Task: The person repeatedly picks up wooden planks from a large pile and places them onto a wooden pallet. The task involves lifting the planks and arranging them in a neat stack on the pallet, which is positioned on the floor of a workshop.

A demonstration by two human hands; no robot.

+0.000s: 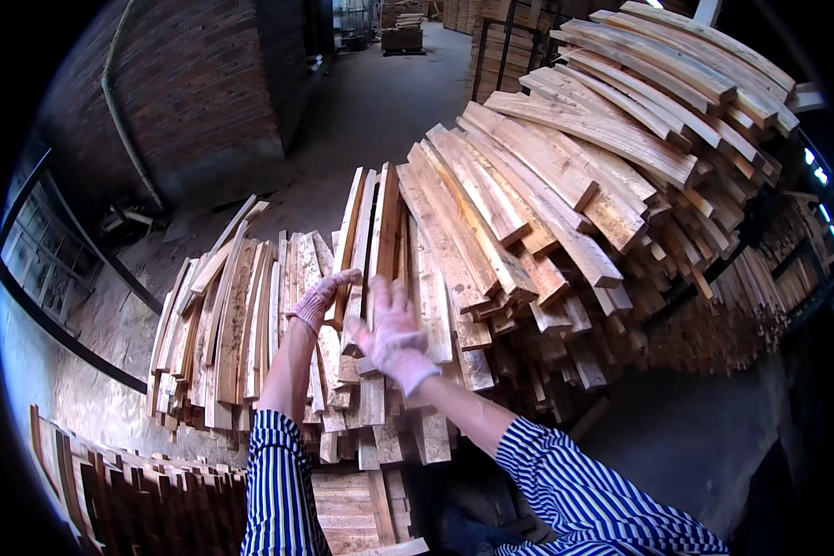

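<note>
Gloved left hand (320, 298) and right hand (391, 335), flat on wood slats (372, 232) (grip released, palms hidden).

**Stacked staves on a concrete floor**

The grey concrete floor (380, 102) carries a big heap of pale, curved wooden slats (528, 213), piled layer on layer. Left of the heap, lower rows of thin wooden slats stand on edge (222, 315). Beyond the heap, far up the floor, sits a small stack of boards (401, 37).
</note>
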